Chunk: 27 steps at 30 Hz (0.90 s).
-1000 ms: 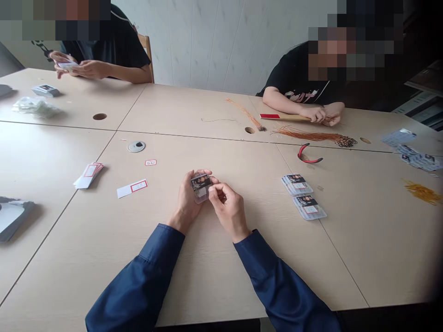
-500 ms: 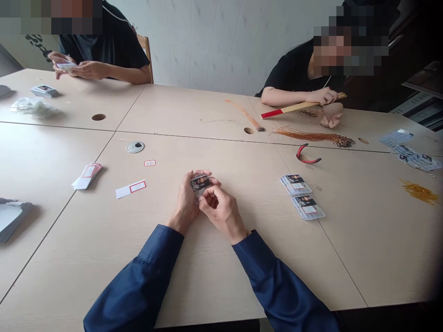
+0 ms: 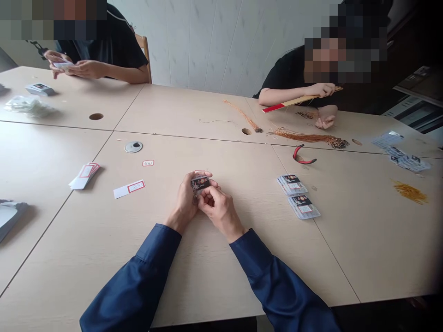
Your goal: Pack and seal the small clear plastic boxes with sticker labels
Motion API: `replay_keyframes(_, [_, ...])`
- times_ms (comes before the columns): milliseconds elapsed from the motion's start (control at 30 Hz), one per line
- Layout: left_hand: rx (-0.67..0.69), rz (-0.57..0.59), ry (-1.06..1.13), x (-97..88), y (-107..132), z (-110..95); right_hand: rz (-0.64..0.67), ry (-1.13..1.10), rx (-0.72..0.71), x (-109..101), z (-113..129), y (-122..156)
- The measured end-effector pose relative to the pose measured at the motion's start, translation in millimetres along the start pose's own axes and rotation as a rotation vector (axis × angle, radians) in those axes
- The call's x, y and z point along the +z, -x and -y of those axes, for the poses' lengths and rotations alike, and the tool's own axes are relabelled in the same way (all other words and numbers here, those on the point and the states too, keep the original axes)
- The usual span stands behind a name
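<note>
Pale wooden bench [image 3: 242,258] tops are joined under a white panelled wall, and two other persons are seated at the far side. A small clear packet [image 3: 200,183] with a dark printed label is held just above the bench, between both hands. The left hand [image 3: 185,203] is wrapped around its left side, with the fingers [image 3: 198,174] clamped over the top edge. The right hand [image 3: 218,210] is closed on the lower right corner, its fingers curled together against the packet. To the right of the fingers, well apart, two low stacks of similar packets [image 3: 291,183] are laid, with red-handled pliers [image 3: 302,156] beyond them. To the left a white strip [image 3: 129,188] with a red-framed label is seen. The packet is judged to be light, thin, a little stiff and smooth, so it may slip. It is best taken by its edges, not by the flat faces.
</note>
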<state>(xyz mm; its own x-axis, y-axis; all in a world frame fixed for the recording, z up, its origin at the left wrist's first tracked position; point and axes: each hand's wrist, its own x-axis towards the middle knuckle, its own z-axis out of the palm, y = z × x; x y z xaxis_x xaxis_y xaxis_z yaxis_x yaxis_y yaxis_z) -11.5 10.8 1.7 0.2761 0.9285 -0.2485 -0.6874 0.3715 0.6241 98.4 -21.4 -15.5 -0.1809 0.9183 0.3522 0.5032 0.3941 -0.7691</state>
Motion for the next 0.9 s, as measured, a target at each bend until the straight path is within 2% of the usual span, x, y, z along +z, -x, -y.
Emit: replay_keyframes(900, [0.011, -0.034, -0.034, -2.0, -3.0, 2.1, -0.030, -0.035, 0.066, 2.8, -0.3, -0.1])
